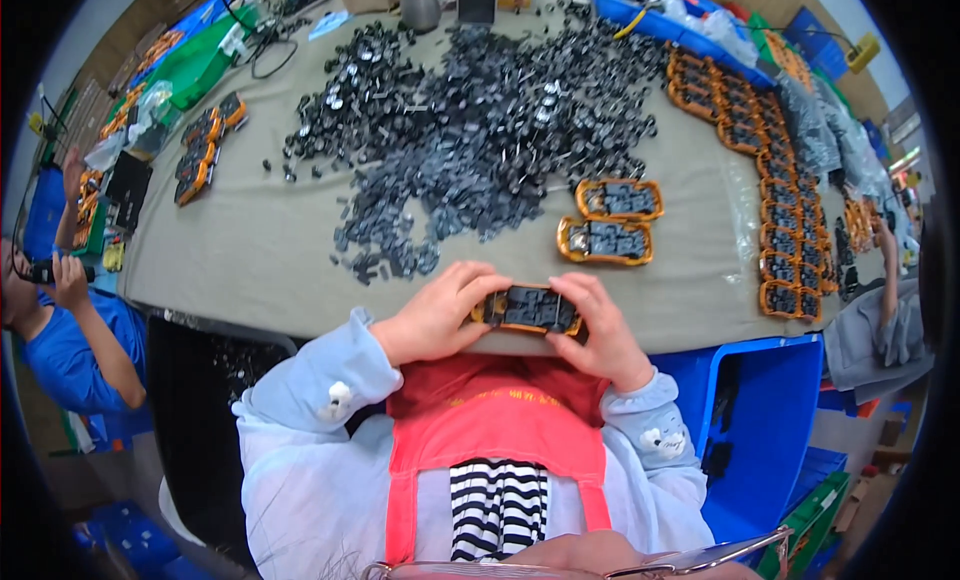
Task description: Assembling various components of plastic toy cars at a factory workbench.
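- Head view: left hand point(440, 315) and right hand point(603, 332) grasp one orange-and-black car-shaped piece point(532, 308) by its two ends, dark side up, at the table's point(690, 305) near edge.
- Just beyond grip, to the right: two similar pieces point(606, 241), side by side.
- Beyond grip, ahead and leftward: heap of small black parts point(450, 185).
- Well right of grip: rows of similar orange pieces point(779, 220).
- Below grip: red apron point(500, 425).

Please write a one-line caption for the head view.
Left hand and right hand hold an orange-and-black car-shaped piece near a heap of small black parts.
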{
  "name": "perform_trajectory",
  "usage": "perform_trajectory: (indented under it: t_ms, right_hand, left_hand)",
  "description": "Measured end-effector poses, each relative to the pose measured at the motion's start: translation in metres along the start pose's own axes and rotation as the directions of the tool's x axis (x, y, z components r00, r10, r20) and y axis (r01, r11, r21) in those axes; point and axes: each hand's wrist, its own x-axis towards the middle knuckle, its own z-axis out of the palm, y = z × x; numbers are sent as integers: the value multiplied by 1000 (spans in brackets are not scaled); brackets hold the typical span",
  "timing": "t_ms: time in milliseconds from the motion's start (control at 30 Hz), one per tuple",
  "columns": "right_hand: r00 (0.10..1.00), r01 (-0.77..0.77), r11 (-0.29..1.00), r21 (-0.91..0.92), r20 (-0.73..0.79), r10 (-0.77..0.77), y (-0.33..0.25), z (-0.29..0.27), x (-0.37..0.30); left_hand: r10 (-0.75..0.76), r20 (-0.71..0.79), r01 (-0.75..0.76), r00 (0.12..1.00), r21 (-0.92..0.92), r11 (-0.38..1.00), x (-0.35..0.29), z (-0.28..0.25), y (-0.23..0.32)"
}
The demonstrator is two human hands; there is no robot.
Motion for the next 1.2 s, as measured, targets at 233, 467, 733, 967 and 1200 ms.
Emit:
perform_trajectory:
  t_ms: [233,467,733,967,1200]
  right_hand:
    - [1000,21,995,-94,21,-19,-12,-33,16]
    - [954,-81,988,-129,-297,40,46,-95,64]
    - [792,-248,966,-72,-589,160,103,-152,77]
    - [216,-521,828,208,-906,363,134,-231,-169]
    - [-344,-785,260,562,-745,572,169,-204,-528]
  left_hand:
    - [32,36,-34,999,50,998,14,-15,3]
    - [20,-18,-19,1000,34,999,16,-18,-18]
    - [23,-11,-22,1000,33,999,40,-17,-28]
    - [-98,48,96,994,41,995,67,13,-18]
    - [126,-292,-39,948,289,957,77,76,47]
